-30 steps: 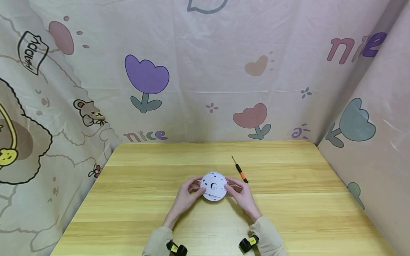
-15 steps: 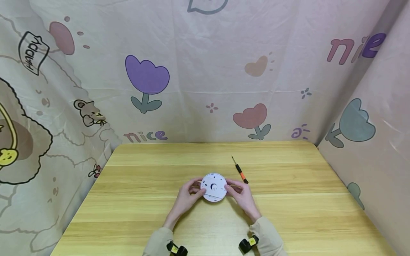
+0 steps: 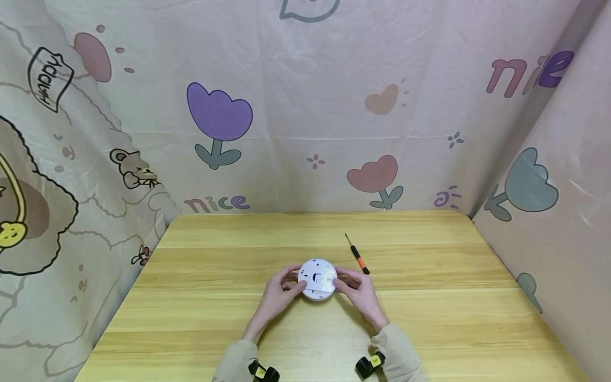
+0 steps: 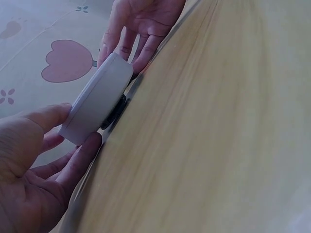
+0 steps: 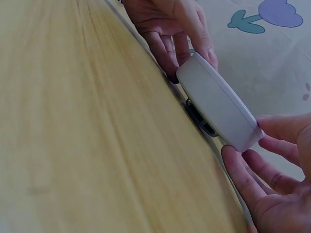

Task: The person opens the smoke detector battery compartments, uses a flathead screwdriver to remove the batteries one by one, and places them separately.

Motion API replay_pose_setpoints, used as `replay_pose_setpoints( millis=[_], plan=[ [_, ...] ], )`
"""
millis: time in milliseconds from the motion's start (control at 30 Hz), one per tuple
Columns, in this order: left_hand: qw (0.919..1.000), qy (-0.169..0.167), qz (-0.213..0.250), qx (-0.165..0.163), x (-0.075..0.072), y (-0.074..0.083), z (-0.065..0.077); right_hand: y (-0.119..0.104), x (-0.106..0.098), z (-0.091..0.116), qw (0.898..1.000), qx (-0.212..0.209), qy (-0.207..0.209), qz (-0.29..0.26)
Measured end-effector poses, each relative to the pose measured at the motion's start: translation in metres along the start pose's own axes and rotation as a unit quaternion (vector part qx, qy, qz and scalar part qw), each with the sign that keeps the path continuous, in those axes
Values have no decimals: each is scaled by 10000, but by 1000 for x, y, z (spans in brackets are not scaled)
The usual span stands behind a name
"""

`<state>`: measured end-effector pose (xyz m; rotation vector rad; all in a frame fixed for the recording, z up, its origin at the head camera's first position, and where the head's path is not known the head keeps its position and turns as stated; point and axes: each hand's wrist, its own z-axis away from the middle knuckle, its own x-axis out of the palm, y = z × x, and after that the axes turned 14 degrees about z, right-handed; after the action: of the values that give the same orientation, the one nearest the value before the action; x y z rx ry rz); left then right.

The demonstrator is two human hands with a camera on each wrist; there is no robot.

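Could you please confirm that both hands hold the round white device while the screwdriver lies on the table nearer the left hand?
Not quite: the head view shows the screwdriver on the table nearer the right hand, not the left hand. Both hands do hold the round white device.

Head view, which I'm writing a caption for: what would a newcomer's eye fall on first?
Probably the white round device, held between the left hand and the right hand over the wooden table. After that, perhaps the orange-and-black screwdriver lying just beyond the right hand, and the purple tulip printed on the backdrop behind the table.
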<state>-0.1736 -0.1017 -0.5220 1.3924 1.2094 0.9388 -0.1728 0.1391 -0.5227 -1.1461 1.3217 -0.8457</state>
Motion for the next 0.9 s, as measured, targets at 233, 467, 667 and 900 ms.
replay_pose_setpoints(
  millis=[233, 467, 667, 900],
  plan=[
    [9990, 125, 104, -409, 1, 3, -2, 0, 0, 0, 9999, 11, 57, 118],
    [9987, 173, -164, -445, 2, 4, -3, 0, 1, -2, 9997, -20, 224, 79],
    [9992, 250, 49, -319, 4, 4, -3, 0, 2, -2, 9993, -118, 342, 91],
    [9989, -16, 408, -241, 6, 3, -2, -2, 1, 0, 9994, -180, -38, 282]
  ],
)
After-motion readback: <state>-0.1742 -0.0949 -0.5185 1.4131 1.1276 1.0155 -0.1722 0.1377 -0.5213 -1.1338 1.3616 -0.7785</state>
